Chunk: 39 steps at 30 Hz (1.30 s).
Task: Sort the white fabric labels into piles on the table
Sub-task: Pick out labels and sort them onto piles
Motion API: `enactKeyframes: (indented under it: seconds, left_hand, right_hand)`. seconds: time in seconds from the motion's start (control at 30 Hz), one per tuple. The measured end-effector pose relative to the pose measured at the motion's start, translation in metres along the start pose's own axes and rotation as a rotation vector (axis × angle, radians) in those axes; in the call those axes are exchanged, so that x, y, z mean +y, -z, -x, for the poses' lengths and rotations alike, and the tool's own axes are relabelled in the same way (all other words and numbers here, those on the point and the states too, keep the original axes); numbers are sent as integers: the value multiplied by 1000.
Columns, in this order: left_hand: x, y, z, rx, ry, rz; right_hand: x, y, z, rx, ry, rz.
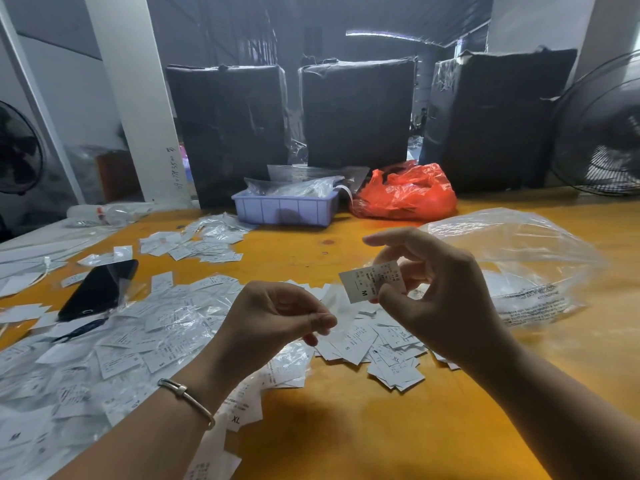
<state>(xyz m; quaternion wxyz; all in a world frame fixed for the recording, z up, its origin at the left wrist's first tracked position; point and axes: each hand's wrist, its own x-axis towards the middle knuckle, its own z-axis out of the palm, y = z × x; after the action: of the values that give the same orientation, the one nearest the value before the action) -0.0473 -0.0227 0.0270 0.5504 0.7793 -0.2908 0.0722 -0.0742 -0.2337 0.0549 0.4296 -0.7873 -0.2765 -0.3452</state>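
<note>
While right hand (pixel 429 292) pinches label (pixel 372 280), tray (pixel 284 211) holds bags (pixel 298 188).

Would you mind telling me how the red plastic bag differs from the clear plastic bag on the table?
The red plastic bag is opaque and sits far back beside the purple tray; the clear plastic bag is see-through, bears printed text and lies nearer, behind the right hand. Both are crumpled and rest on the table.

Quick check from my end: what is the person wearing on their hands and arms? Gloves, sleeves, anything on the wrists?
No gloves or sleeves show: both forearms are bare. The left hand has a thin metal bangle on its wrist. The right hand and its wrist carry nothing visible.
</note>
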Motion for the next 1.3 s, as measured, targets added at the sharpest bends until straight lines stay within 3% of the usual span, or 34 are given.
enactKeyframes:
  seconds: [0.33, 0.5, 0.73, 1.3]
  left_hand:
    - [1, 0, 1, -17, 17, 23]
    - [2, -2, 0, -60, 62, 53]
    - [1, -2, 0, -31, 94, 30]
    - [1, -1, 1, -44, 146, 60]
  right_hand:
    - [5, -3, 1, -149, -3, 144]
    - [11, -8, 2, -250, -92, 19]
    - [12, -3, -3, -126, -168, -28]
    - [11, -7, 1, -118, -205, -45]
